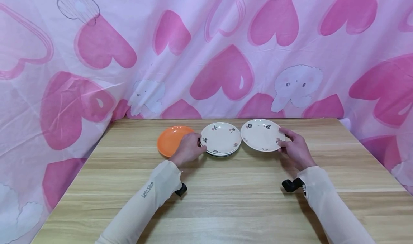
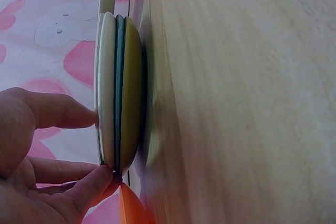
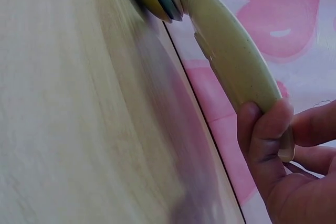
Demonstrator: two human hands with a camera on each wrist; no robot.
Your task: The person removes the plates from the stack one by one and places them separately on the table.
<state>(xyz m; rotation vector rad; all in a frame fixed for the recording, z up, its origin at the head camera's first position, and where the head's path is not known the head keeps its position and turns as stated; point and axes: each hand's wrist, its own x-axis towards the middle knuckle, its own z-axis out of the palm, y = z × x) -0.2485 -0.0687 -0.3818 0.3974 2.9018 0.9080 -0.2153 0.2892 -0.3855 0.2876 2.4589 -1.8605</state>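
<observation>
Near the table's back edge stands a stack of plates, a white patterned one on top. In the left wrist view, teal and yellow plates show beneath the white ones. My left hand holds the stack's left rim, thumb on the top white plate and fingertips against the edge. To the right, my right hand grips another white patterned plate by its right rim, tilted and raised off the table. An orange plate lies left of the stack, partly behind my left hand.
The wooden table reaches toward me in front of the plates. A pink cloth with hearts hangs behind and at both sides. Black wrist mounts sit under my sleeves.
</observation>
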